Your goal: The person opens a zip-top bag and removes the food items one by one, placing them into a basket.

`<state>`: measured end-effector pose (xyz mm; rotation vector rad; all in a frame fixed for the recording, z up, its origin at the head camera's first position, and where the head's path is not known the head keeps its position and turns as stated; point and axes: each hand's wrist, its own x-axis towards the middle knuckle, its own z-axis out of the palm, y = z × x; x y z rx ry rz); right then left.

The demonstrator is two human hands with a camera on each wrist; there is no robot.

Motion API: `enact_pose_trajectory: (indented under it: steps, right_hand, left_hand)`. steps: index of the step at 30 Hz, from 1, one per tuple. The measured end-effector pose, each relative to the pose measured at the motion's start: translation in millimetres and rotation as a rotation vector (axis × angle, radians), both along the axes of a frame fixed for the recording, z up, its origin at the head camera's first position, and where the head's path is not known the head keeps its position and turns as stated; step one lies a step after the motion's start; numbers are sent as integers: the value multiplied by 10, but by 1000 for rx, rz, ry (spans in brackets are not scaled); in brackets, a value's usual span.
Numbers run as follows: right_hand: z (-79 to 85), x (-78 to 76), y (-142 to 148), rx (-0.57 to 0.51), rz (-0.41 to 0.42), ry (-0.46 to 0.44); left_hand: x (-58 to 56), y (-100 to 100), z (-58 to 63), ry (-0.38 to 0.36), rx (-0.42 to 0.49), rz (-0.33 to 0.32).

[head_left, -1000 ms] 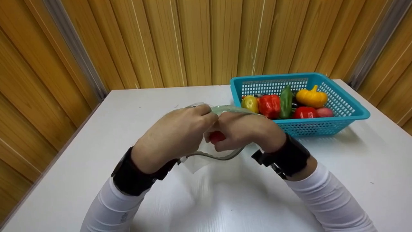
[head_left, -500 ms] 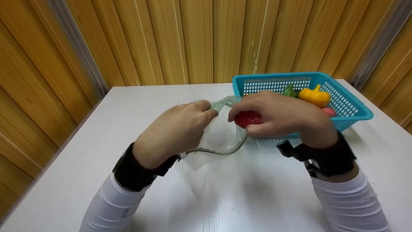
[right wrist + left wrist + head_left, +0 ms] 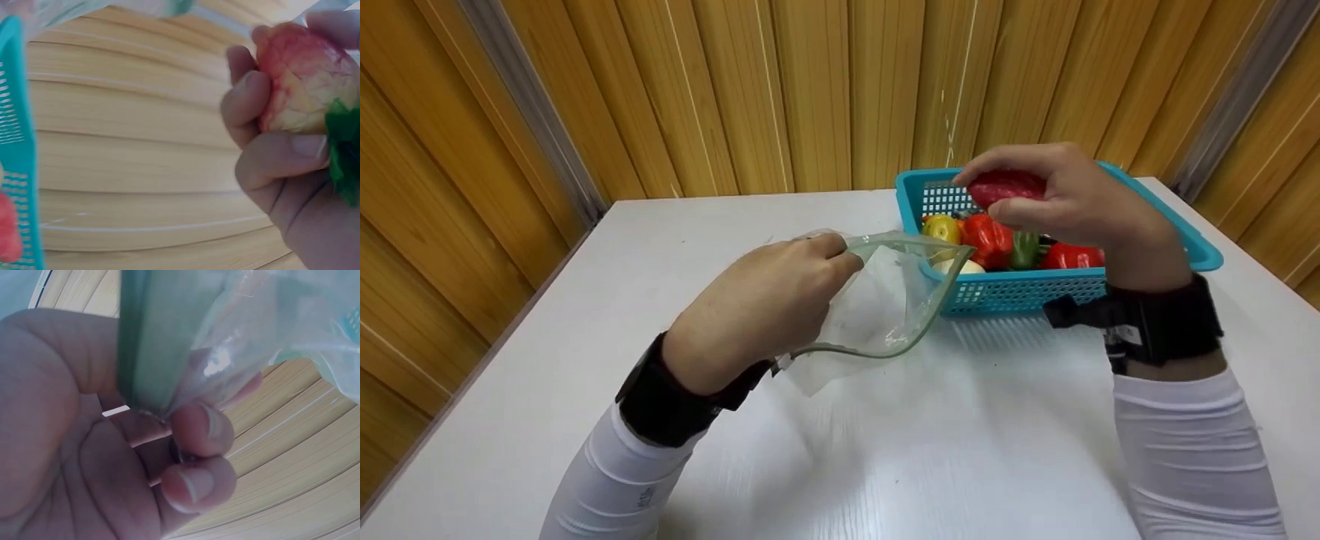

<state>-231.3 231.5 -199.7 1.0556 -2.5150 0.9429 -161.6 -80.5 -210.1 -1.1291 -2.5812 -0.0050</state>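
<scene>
My left hand (image 3: 765, 300) pinches the rim of a clear plastic zip bag (image 3: 877, 307), whose mouth gapes toward the right with a green edge strip. In the left wrist view, fingers and thumb grip the corner of the bag's green strip (image 3: 160, 337). Raised above the basket, my right hand (image 3: 1087, 199) holds a dark red rounded vegetable (image 3: 1006, 187). The right wrist view shows this vegetable (image 3: 306, 79) as red and cream with a veined skin and green leaves (image 3: 344, 149), the fingers and thumb curled around it.
A turquoise basket (image 3: 1204, 255) stands at the back right of the white table (image 3: 945, 442). Inside lie red peppers (image 3: 988, 240), a yellow-green fruit (image 3: 941, 229) and a green vegetable (image 3: 1024, 250). The bag's right corner overlaps the basket's near rim. Wood-patterned panels (image 3: 810, 97) rise behind.
My right hand has moved from the bag's mouth up and right to above the basket, carrying the red vegetable. The left hand stays at the bag, whose mouth has spread wider.
</scene>
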Motion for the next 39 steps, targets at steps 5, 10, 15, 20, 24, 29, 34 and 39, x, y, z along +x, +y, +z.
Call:
enact_pose_trajectory:
  steps: [5, 10, 15, 20, 24, 29, 34, 39]
  right_hand:
    - [-78, -177, 74, 11, -204, -122]
    - [-156, -347, 194, 76, -368, -266]
    - [-256, -497, 315, 114, -476, -372]
    - [-346, -611, 390, 145, -531, -446]
    - [-407, -680, 405, 195, -546, -468]
    - [-401, -680, 375, 234, -558, -465]
    - [-347, -625, 314, 242, -548, -458]
    - [-294, -561, 295, 262, -548, -467]
  left_hand:
    - [10, 13, 1, 11, -9, -7]
    - [16, 32, 2, 16, -4, -14]
    - [23, 42, 3, -1, -8, -12]
    - [28, 39, 2, -11, -11, -10]
    - [38, 28, 1, -7, -7, -6]
    - [40, 26, -4, -3, -8, -4]
    - [41, 27, -6, 2, -15, -3]
    - [41, 27, -13, 12, -15, -10]
